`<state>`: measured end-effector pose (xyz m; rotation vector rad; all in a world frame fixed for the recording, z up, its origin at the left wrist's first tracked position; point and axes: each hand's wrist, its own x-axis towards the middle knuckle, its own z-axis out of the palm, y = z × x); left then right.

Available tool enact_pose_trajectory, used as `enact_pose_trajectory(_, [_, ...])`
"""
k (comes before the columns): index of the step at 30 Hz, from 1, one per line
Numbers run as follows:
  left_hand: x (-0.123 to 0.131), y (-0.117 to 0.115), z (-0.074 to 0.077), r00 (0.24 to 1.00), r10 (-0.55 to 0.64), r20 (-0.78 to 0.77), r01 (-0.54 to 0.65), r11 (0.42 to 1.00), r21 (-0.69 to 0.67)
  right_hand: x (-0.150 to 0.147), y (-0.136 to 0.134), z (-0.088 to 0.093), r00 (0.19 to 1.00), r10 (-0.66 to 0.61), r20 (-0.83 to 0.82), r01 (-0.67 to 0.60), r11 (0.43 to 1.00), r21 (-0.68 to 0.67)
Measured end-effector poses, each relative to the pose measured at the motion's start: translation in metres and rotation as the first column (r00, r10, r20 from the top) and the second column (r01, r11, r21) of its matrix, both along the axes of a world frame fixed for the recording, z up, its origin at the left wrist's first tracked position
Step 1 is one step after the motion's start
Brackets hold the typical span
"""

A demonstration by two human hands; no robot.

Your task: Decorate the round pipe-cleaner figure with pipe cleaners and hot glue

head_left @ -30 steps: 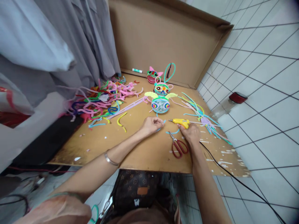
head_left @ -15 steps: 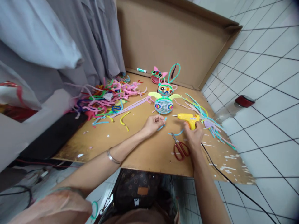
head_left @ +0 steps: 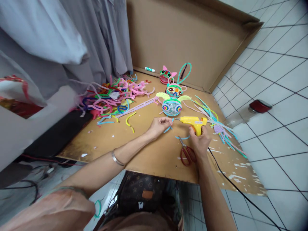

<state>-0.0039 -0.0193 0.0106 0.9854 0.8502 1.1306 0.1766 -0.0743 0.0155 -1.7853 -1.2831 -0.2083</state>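
My left hand (head_left: 158, 127) pinches a short blue pipe cleaner (head_left: 167, 129) between its fingertips. In my right hand (head_left: 200, 139) is a yellow hot glue gun (head_left: 192, 121), its metal nozzle pointing left at the upper end of the pipe cleaner; whether they touch I cannot tell. Just beyond stands a round figure (head_left: 171, 107) with ringed eyes and pale yellow wing-like pieces. Red-handled scissors (head_left: 186, 153) lie beside my right wrist, with another blue pipe cleaner piece (head_left: 183, 138) at their tips.
A heap of coloured pipe cleaners (head_left: 113, 96) lies at the left, a spread bundle (head_left: 222, 128) at the right. Two more figures, one round-eared (head_left: 174, 90) and one pink-eared (head_left: 165, 75), stand behind. A black cord (head_left: 231, 181) trails right. Cardboard (head_left: 187, 41) borders the back.
The glue gun's nozzle and the pipe cleaner in my left hand have come together. The camera view has shifted slightly.
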Motion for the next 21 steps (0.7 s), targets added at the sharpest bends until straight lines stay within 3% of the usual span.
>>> enact_pose_trajectory(21, [0.0000,-0.0009,0.0010,1.000,-0.011,-0.004,0.011,1.000,0.008,0.0007,0.0014,-0.0032,1.000,-0.008,-0.028,0.009,1.000,0.010])
